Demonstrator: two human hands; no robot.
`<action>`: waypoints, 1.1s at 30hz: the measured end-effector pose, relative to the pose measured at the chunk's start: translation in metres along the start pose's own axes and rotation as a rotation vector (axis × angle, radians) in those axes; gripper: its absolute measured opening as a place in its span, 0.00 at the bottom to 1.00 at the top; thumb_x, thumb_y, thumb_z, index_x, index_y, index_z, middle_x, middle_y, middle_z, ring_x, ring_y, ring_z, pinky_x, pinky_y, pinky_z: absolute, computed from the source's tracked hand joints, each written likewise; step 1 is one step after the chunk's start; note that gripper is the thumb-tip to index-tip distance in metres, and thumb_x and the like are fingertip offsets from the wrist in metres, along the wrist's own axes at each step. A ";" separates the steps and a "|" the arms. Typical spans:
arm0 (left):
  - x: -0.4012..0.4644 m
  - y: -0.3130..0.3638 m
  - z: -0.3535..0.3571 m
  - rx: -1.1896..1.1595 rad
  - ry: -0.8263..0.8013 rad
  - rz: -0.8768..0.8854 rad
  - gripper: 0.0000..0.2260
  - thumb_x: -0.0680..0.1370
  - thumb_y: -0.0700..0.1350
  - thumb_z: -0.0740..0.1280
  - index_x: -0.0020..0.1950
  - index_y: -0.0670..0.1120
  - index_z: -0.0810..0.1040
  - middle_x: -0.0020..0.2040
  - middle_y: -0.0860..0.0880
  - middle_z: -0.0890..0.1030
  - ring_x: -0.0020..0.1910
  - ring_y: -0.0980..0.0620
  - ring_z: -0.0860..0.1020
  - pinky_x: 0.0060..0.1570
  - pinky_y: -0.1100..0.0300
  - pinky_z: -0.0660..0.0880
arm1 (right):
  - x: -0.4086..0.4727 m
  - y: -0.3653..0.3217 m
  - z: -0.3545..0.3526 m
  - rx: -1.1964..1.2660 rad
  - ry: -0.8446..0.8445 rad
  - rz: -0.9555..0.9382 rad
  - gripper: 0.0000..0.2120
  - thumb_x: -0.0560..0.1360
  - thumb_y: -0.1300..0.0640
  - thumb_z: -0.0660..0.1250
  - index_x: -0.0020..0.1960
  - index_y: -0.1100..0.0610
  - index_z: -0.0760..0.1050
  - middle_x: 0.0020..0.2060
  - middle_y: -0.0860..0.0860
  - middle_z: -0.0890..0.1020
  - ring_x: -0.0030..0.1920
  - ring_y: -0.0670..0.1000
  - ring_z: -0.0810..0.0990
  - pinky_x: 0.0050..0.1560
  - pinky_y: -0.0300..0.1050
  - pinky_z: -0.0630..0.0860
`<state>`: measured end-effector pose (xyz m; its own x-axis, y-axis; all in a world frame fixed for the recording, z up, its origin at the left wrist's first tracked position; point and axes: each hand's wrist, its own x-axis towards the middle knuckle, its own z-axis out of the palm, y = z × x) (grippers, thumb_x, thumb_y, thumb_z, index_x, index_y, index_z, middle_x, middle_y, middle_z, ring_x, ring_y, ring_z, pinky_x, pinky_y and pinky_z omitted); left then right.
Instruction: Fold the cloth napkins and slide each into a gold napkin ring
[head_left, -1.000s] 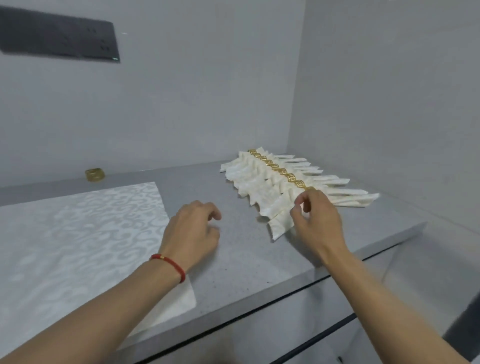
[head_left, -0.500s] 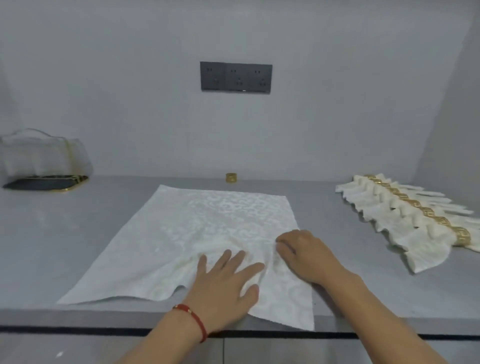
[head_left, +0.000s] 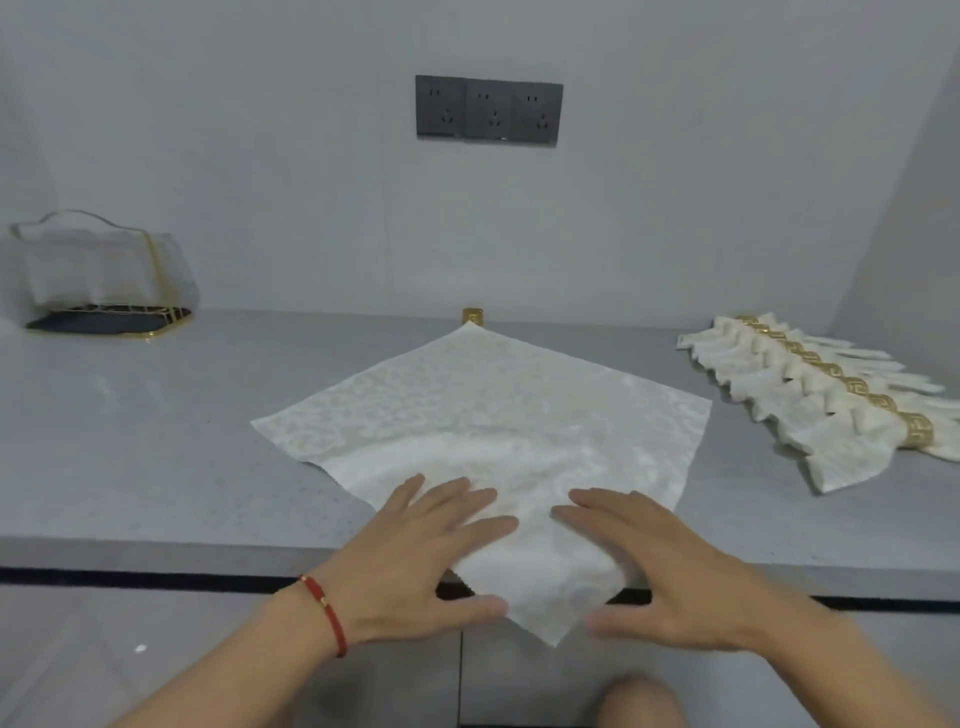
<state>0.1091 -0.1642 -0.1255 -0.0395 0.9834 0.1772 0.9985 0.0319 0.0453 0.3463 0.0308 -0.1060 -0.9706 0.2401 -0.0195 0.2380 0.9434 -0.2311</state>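
Both hands, left hand and right hand, are lying flat, fingers extended, pressing the white patterned cloth napkin between them, gripping nothing.

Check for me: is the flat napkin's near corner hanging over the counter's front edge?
Yes, the flat napkin is turned like a diamond, and its near corner droops past the counter edge between the left hand and right hand.

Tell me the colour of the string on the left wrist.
Red, with a small gold bead; the wrist string shows in the head view.
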 end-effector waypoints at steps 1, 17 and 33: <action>-0.006 -0.001 0.003 0.063 0.008 0.028 0.32 0.77 0.72 0.53 0.79 0.66 0.49 0.81 0.58 0.50 0.80 0.54 0.46 0.78 0.45 0.45 | -0.002 -0.001 0.005 -0.073 -0.015 -0.018 0.43 0.73 0.26 0.62 0.79 0.30 0.43 0.78 0.30 0.40 0.77 0.33 0.36 0.78 0.40 0.37; -0.021 -0.008 -0.028 -0.390 0.361 -0.139 0.12 0.84 0.52 0.48 0.52 0.59 0.71 0.31 0.52 0.73 0.28 0.53 0.68 0.31 0.62 0.65 | -0.001 -0.022 0.009 0.019 0.362 -0.106 0.21 0.81 0.43 0.64 0.70 0.29 0.61 0.53 0.29 0.78 0.56 0.35 0.72 0.58 0.31 0.68; 0.197 -0.142 -0.055 0.004 0.033 -0.600 0.11 0.81 0.50 0.57 0.46 0.45 0.73 0.47 0.46 0.78 0.44 0.45 0.75 0.42 0.56 0.70 | 0.233 0.067 -0.078 0.234 0.522 0.478 0.24 0.82 0.45 0.60 0.31 0.54 0.65 0.26 0.49 0.70 0.32 0.53 0.74 0.34 0.47 0.66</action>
<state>-0.0424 0.0156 -0.0432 -0.5978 0.7870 0.1524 0.8013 0.5810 0.1429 0.1390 0.1678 -0.0505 -0.6054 0.7447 0.2810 0.5591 0.6491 -0.5158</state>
